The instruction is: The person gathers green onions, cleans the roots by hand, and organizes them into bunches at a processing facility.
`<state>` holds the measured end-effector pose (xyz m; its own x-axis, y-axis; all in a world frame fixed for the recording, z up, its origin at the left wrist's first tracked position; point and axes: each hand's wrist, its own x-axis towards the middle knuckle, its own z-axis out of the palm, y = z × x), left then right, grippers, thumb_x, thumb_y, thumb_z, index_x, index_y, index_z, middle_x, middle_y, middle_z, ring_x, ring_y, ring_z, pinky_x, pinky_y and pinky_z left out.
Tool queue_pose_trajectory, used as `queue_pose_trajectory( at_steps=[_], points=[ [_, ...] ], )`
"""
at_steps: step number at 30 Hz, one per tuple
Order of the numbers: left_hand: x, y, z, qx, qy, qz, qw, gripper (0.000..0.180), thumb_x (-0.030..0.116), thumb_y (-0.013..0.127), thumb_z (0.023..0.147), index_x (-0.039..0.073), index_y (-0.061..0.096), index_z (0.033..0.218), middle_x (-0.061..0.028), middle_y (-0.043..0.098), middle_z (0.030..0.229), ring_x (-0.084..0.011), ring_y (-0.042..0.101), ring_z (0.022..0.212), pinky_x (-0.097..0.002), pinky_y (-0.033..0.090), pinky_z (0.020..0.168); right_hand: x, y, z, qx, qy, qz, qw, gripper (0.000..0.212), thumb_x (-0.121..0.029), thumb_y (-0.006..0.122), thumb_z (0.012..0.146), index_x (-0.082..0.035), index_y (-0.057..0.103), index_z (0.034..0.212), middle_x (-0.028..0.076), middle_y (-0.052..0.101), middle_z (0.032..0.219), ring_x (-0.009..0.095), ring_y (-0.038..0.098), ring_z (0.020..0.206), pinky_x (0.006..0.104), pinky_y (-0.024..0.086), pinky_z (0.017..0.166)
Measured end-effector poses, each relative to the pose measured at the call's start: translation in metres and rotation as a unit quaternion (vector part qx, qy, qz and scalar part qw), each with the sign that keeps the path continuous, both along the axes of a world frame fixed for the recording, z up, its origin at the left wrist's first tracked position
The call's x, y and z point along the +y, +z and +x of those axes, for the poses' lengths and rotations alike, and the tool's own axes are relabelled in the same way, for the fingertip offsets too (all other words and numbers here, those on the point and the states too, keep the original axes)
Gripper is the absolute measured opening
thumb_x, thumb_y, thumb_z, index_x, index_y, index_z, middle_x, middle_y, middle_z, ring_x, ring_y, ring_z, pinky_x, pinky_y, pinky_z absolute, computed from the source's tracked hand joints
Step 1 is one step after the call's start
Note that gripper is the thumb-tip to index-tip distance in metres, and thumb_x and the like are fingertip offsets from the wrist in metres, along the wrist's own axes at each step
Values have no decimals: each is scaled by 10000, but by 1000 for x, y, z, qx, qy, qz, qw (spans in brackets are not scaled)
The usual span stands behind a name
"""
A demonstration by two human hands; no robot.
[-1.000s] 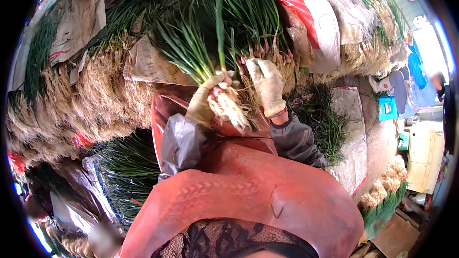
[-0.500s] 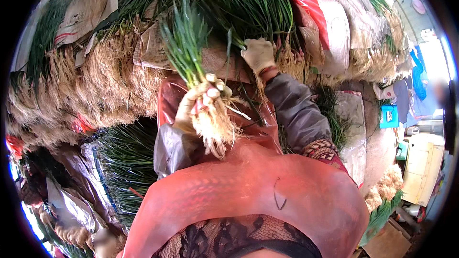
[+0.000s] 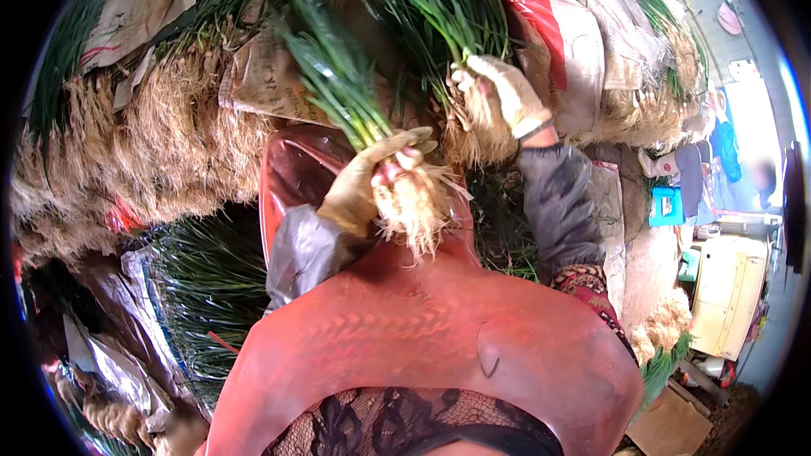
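My left hand (image 3: pixel 363 176), in a pale glove, is wrapped round a bunch of green onions (image 3: pixel 340 89). Its leaves point up and to the left, while the whitish bulbs and tangled roots hang over the apron. Up and to the right, my gloved right hand (image 3: pixel 505 93) is closed round the lower stems of other green onions (image 3: pixel 439 13) at the edge of the heap. Their roots (image 3: pixel 477 131) dangle below that hand. Exactly how many stalks it grips is hidden by the fingers.
A long heap of green onions with roots (image 3: pixel 177 135) runs across the far side, partly under woven sacks (image 3: pixel 557 34). I wear a red plastic apron (image 3: pixel 405 304). More green leaves (image 3: pixel 207 287) lie at my left. A blue container (image 3: pixel 666 205) and cream-coloured case (image 3: pixel 731 291) stand at right.
My left hand has moved right and slightly down with its bunch, tilting it. My right hand has shifted right, its fingers now round stems and roots at the heap's edge.
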<state>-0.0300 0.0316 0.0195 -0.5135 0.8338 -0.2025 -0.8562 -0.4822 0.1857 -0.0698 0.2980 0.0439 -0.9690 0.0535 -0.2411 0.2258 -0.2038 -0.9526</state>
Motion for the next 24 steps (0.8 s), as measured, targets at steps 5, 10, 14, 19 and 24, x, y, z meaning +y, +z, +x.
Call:
queue_pose_trajectory(
  at_steps=[5, 10, 14, 19, 24],
  points=[
    [28, -1, 0, 7, 39, -184, 982, 200, 185, 631, 885, 19, 627, 996, -24, 634, 779, -89, 585, 616, -236, 514, 540, -51, -52, 45, 226, 56, 360, 903, 344, -308, 546, 952, -15, 647, 1102, 60, 692, 941, 130, 607, 794, 272, 478, 717],
    [19, -48, -5, 80, 2, -173, 982, 209, 199, 591, 912, 3, 633, 973, -13, 631, 755, -63, 553, 536, -180, 462, 453, -66, -60, 66, 125, -75, 413, 899, 268, -223, 578, 940, 16, 639, 1045, 62, 691, 890, 127, 616, 741, 264, 478, 654],
    [20, -46, 4, 60, 17, -196, 979, 240, 220, 613, 900, -8, 643, 968, -31, 650, 748, -55, 542, 542, -182, 447, 464, -65, -42, 61, 81, -157, 88, 980, 251, -211, 574, 936, 14, 660, 1007, 66, 685, 811, 128, 619, 691, 253, 496, 639],
    [12, -50, 14, 20, 27, -92, 995, 362, 248, 578, 917, -68, 576, 1094, -35, 595, 762, -92, 559, 644, -229, 508, 640, -22, -30, 48, 107, -252, 486, 830, 302, -301, 608, 905, -7, 670, 939, 96, 658, 829, 203, 623, 686, 326, 512, 657],
    [12, -46, 16, 21, -6, -82, 996, 330, 258, 576, 912, -48, 581, 1035, -18, 561, 730, -85, 518, 608, -231, 472, 598, -52, -59, 52, 94, 29, 298, 949, 248, -239, 615, 898, -31, 660, 1026, 104, 650, 867, 191, 628, 802, 275, 496, 756]
  ],
)
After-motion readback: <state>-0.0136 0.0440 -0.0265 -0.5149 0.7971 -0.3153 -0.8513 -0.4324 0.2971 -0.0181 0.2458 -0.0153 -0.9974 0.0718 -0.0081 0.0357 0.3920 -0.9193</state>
